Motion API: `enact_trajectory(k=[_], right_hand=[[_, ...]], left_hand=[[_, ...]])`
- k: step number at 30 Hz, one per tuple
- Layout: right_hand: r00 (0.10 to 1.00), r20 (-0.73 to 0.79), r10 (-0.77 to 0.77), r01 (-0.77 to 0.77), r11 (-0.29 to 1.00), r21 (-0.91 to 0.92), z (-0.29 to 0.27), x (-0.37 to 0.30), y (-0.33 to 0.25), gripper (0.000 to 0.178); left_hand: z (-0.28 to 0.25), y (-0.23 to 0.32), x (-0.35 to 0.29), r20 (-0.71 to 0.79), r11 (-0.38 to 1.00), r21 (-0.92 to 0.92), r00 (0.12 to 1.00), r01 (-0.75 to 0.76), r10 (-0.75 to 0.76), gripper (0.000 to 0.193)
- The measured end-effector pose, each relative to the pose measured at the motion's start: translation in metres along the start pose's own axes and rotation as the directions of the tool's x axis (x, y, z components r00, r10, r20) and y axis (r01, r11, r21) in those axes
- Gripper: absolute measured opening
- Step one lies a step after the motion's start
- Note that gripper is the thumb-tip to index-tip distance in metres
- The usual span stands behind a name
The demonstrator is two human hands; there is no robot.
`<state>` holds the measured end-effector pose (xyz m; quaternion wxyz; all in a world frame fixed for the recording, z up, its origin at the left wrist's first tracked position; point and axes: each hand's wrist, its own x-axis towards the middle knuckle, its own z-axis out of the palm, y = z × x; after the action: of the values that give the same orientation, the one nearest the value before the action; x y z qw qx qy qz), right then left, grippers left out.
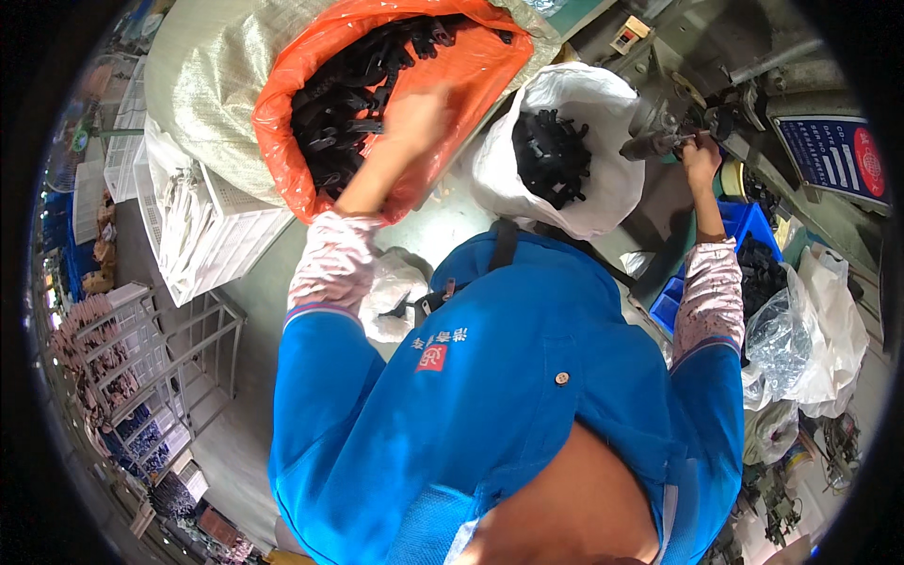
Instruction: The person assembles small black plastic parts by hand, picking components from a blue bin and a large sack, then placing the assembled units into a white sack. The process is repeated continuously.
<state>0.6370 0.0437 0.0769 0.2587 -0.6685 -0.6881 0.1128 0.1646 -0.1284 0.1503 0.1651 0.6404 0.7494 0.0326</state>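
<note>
My left hand, smeared by motion, is over the opening of an orange plastic bag. Inside that bag lie many small black plastic parts; whether my fingers hold one cannot be told. On the right, my right hand is closed at the metal head of a machine, its fingers around something too small to make out. Between the two hands stands a white woven sack, open at the top, with a heap of black parts inside.
A white plastic crate and a grey metal rack stand to the left. By my right forearm sit blue bins with black parts and clear plastic bags. A blue sign plate is on the machine.
</note>
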Motion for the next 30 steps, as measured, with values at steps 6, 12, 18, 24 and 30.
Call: enact_trajectory(k=[6,12,18,24,30], right_hand=[[0.973,0.103,0.205,-0.230,0.860,0.456,-0.004,0.000,-0.026,0.015],[0.902,0.355,0.245,-0.420,0.310,0.853,-0.072,-0.035,-0.084,0.015],[0.966,0.235,-0.110,-0.136,0.558,0.819,-0.096,-0.060,-0.116,0.017],[0.931,0.359,0.068,-0.365,0.128,0.922,-0.073,-0.059,-0.126,0.022],[0.986,-0.030,-0.162,0.142,0.743,0.654,-0.067,-0.077,-0.110,0.030]], left_hand=[[0.054,-0.145,-0.030,-0.144,0.947,0.320,0.988,-0.011,0.060,0.035],[0.024,-0.118,-0.034,-0.542,0.969,-0.200,0.840,-0.147,0.016,0.032],[-0.005,-0.060,-0.011,-0.627,0.611,-0.684,0.749,-0.399,-0.213,0.029],[0.024,0.059,-0.004,-0.182,-0.042,-0.981,0.977,-0.188,-0.109,0.027],[0.061,0.206,-0.017,0.209,-0.220,-0.929,0.911,0.299,0.355,0.023]])
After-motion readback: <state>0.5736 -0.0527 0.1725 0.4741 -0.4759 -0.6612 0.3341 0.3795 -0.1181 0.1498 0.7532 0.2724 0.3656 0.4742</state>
